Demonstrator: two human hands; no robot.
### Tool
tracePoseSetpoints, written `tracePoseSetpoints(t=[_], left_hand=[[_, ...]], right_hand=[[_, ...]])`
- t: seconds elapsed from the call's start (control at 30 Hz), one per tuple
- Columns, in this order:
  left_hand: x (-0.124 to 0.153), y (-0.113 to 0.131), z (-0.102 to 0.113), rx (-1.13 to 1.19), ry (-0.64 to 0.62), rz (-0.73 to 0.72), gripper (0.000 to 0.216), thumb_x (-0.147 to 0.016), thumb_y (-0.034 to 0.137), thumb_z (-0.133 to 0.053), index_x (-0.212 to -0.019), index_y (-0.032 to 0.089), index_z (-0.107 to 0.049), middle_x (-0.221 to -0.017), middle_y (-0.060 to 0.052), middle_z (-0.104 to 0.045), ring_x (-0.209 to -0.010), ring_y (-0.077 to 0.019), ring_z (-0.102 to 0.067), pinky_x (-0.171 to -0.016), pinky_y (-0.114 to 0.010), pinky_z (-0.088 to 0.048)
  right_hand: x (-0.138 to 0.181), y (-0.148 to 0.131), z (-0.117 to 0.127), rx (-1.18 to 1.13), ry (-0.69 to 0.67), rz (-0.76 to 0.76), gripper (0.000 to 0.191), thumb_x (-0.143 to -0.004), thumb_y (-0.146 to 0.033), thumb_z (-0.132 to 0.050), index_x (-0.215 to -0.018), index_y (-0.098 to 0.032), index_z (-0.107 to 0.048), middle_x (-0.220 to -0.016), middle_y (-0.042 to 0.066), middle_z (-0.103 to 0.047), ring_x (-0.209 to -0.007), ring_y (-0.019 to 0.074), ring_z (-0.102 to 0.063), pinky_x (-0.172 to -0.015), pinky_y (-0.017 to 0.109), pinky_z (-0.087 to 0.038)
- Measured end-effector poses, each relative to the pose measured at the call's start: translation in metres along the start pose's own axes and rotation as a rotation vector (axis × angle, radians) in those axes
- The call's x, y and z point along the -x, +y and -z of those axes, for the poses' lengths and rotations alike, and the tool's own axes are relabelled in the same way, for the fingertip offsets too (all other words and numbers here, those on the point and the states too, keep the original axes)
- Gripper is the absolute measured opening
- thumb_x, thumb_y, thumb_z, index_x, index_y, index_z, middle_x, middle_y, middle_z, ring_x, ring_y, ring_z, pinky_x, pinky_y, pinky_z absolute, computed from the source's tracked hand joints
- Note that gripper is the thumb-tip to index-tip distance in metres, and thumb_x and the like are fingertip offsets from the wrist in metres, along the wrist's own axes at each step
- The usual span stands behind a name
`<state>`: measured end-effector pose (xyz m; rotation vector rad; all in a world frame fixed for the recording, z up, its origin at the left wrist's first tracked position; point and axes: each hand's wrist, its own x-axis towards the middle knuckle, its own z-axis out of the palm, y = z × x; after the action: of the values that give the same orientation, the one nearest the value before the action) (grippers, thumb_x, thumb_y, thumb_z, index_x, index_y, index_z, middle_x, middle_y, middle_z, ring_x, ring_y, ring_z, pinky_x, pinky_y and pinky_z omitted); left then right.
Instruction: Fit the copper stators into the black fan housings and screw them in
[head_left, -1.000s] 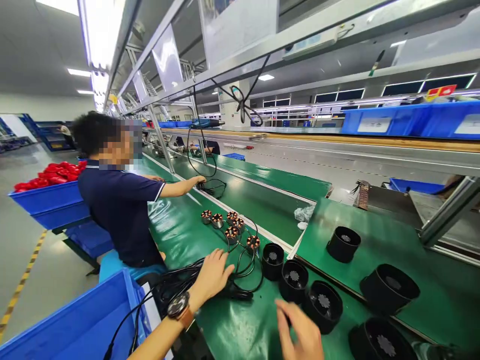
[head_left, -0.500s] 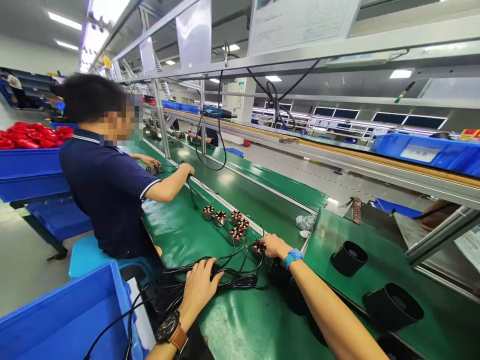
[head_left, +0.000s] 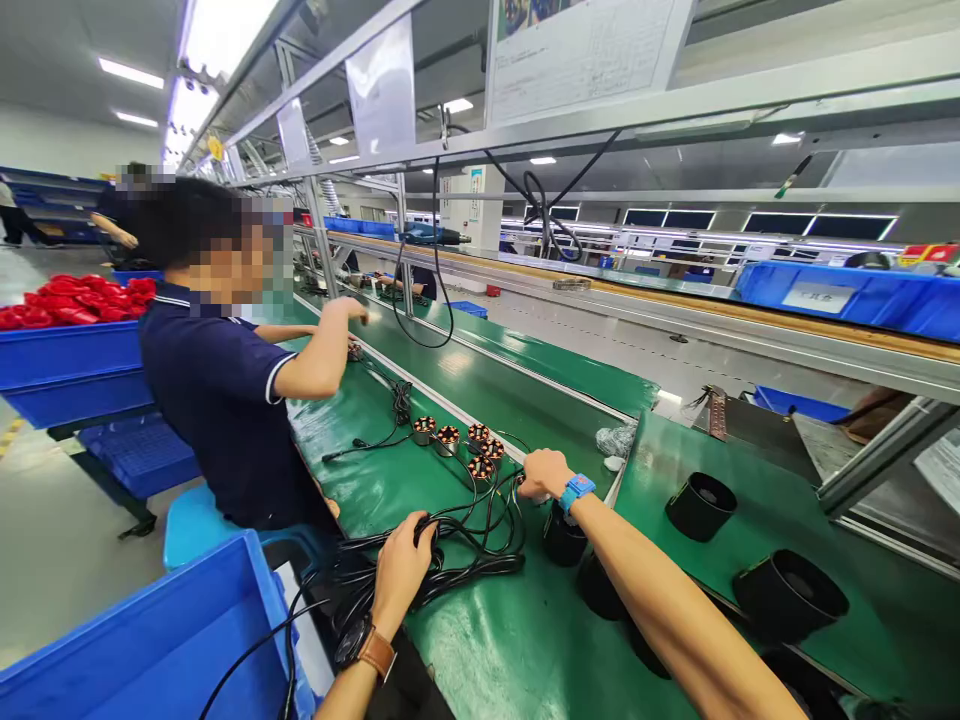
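My left hand (head_left: 405, 565) is closed over a bundle of black cables (head_left: 480, 568) at the near edge of the green bench mat. My right hand (head_left: 546, 475) is curled round a motor stator, now almost wholly hidden by the fingers, with a cable running from it. Just beyond lie several stators (head_left: 481, 467) with copper windings, their leads trailing towards the bundle. Below my right wrist stands a black cylindrical housing (head_left: 564, 537), and others are partly covered by my forearm.
A co-worker (head_left: 217, 370) sits to the left at the same bench. In front of them lies a coiled cable (head_left: 401, 402). A blue bin (head_left: 150, 630) fills the lower left. More black housings (head_left: 701, 506) stand on the right. A metal rail (head_left: 442, 395) runs along the bench.
My right hand has turned over the stator, hiding it, and my left fingers have closed more on the cables. The co-worker's raised arm has moved, and a coiled cable now lies beside them.
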<state>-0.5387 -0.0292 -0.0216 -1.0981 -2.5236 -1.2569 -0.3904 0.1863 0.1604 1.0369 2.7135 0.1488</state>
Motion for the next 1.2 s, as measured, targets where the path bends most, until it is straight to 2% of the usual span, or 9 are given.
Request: tracePoseSetpoints(t=[0.27,0.43,0.53,0.73,0.83,0.93,1.03,1.1,1.2], left_hand=[[0.001,0.001,0.010,0.061,-0.013,-0.062,0.056,-0.095,0.055,-0.054,-0.129,0.012,-0.066,-0.133,-0.020,-0.073,-0.127,-0.0354,-0.068,-0.112,-0.051,-0.054],[0.040,0.002,0.021,0.148,-0.055,-0.359,0.067,-0.100,0.056,-0.051,-0.154,0.016,-0.048,-0.164,-0.018,-0.048,-0.155,-0.0326,-0.042,-0.127,-0.056,-0.039],[0.068,0.012,0.016,0.097,-0.073,-0.489,0.079,-0.095,0.052,-0.067,-0.161,0.021,-0.037,-0.166,-0.019,-0.045,-0.157,-0.0376,-0.039,-0.126,-0.063,-0.039],[0.096,0.025,0.004,-0.023,-0.006,-0.433,0.095,-0.083,0.004,-0.057,-0.169,0.021,-0.019,-0.174,-0.021,-0.027,-0.161,-0.0382,-0.029,-0.127,-0.065,-0.037],[0.099,0.015,0.015,0.073,-0.151,-0.499,0.098,-0.079,-0.005,-0.042,-0.170,0.025,-0.018,-0.175,-0.013,-0.029,-0.164,-0.0297,-0.025,-0.133,-0.062,-0.029],[0.091,0.005,0.041,0.310,-0.296,-0.395,0.077,-0.095,0.011,-0.044,-0.169,0.025,-0.025,-0.177,-0.009,-0.025,-0.164,-0.0265,-0.021,-0.136,-0.056,-0.019],[0.070,0.007,0.079,0.601,-0.378,-0.123,0.073,-0.099,0.053,-0.057,-0.161,0.017,-0.043,-0.170,-0.015,-0.039,-0.161,-0.0334,-0.031,-0.135,-0.056,-0.018],[0.053,0.015,0.103,0.837,-0.442,0.057,0.081,-0.092,0.069,-0.062,-0.152,0.016,-0.055,-0.166,-0.018,-0.046,-0.157,-0.0370,-0.040,-0.133,-0.056,-0.025],[0.030,0.027,0.133,1.122,-0.489,0.287,0.078,-0.088,0.070,-0.069,-0.142,0.015,-0.058,-0.161,-0.022,-0.051,-0.147,-0.0382,-0.053,-0.124,-0.056,-0.044]], right_hand=[[0.097,0.029,0.051,0.034,0.434,-0.103,0.035,-0.102,-0.039,-0.061,-0.106,-0.010,-0.079,-0.112,0.021,-0.065,-0.110,0.0344,-0.061,-0.084,0.039,-0.048],[0.190,0.059,0.054,-0.155,1.135,-0.090,0.041,-0.096,-0.054,-0.067,-0.079,-0.018,-0.077,-0.091,0.008,-0.059,-0.081,0.0218,-0.057,-0.064,0.030,-0.036],[0.237,0.065,0.049,-0.263,1.395,0.019,0.045,-0.099,-0.057,-0.065,-0.077,-0.019,-0.075,-0.092,0.006,-0.059,-0.078,0.0184,-0.057,-0.064,0.029,-0.038],[0.283,0.061,0.036,-0.352,1.477,0.067,0.040,-0.099,-0.053,-0.072,-0.079,-0.019,-0.076,-0.098,0.005,-0.063,-0.083,0.0176,-0.063,-0.071,0.028,-0.046],[0.286,0.070,0.027,-0.368,1.484,0.017,0.043,-0.100,-0.057,-0.070,-0.078,-0.020,-0.077,-0.097,0.005,-0.063,-0.081,0.0168,-0.063,-0.068,0.028,-0.045],[0.278,0.086,0.015,-0.375,1.483,-0.057,0.053,-0.100,-0.065,-0.066,-0.075,-0.020,-0.076,-0.094,0.005,-0.063,-0.078,0.0170,-0.063,-0.062,0.028,-0.042],[0.266,0.102,0.001,-0.396,1.493,-0.127,0.060,-0.100,-0.071,-0.063,-0.075,-0.019,-0.077,-0.089,0.005,-0.062,-0.076,0.0179,-0.061,-0.060,0.028,-0.041],[0.260,0.110,-0.008,-0.417,1.514,-0.162,0.061,-0.100,-0.071,-0.063,-0.075,-0.018,-0.076,-0.086,0.005,-0.061,-0.075,0.0188,-0.061,-0.061,0.029,-0.042],[0.262,0.119,-0.016,-0.438,1.555,-0.166,0.055,-0.101,-0.064,-0.067,-0.076,-0.016,-0.075,-0.083,0.005,-0.061,-0.076,0.0204,-0.061,-0.064,0.030,-0.044]])
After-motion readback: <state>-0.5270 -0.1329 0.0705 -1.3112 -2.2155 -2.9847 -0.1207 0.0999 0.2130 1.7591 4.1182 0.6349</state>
